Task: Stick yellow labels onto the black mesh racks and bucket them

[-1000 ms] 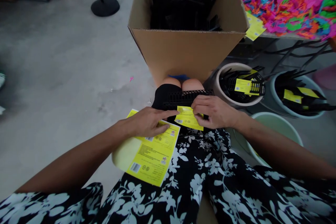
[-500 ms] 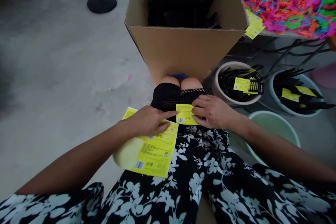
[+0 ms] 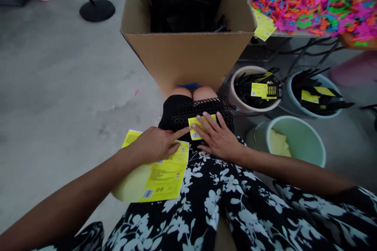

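A black plastic lattice piece [image 3: 182, 121] lies across my lap with a small yellow label [image 3: 193, 135] on it. My right hand [image 3: 219, 139] is spread out, its fingers lying flat over the label's right part. Beside it, my left hand [image 3: 156, 143] points its index finger at the label's left edge. That same hand holds a sheet of yellow labels [image 3: 165, 180], printed with black text and barcodes, the thumb on top and the other fingers partly hidden. Pale bare backing [image 3: 134, 184] shows at the sheet's lower left.
A tall cardboard box [image 3: 188, 51] with black plastic pieces stands ahead. To the right are a beige bucket [image 3: 232, 94] and a blue bucket [image 3: 312, 113] of labelled pieces, plus a green bucket [image 3: 306, 141] with yellow paper. Colourful small pieces [image 3: 309, 0] cover a table. A black stand base [image 3: 97, 10] sits left.
My right hand has gone from gripping the label's right edge with bent fingers to lying spread over it. The left hand keeps pointing at the label with the sheet. The view has shifted right.
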Available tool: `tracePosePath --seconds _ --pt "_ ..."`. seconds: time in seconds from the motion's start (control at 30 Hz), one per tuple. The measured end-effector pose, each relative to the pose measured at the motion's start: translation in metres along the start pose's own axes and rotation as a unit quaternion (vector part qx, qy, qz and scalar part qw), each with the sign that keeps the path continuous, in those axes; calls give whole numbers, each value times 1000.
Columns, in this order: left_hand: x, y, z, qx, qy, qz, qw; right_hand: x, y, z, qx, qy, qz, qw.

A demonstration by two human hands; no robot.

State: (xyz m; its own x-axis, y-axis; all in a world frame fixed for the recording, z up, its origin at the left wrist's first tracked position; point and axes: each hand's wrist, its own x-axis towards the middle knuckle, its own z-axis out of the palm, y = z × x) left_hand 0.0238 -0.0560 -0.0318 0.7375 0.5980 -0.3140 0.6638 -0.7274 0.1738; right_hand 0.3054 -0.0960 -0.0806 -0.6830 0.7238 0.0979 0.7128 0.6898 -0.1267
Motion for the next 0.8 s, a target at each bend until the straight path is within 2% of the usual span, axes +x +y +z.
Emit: tracePosePath --seconds 0.13,0.3,0.5,0.7,0.8 --pt "-4 4 12 43 -2 12 999 -15 5 13 -11 5 34 999" --pt "-4 9 16 88 -35 49 994 -16 2 10 -16 7 42 999" --pt "-7 11 15 105 -73 38 991 -19 3 8 -14 1 38 999" --pt "-13 -1 17 85 -81 29 993 -37 34 2 -26 22 82 996" --pt "-17 -9 14 20 -56 52 997 -35 47 -10 -4 29 66 997"
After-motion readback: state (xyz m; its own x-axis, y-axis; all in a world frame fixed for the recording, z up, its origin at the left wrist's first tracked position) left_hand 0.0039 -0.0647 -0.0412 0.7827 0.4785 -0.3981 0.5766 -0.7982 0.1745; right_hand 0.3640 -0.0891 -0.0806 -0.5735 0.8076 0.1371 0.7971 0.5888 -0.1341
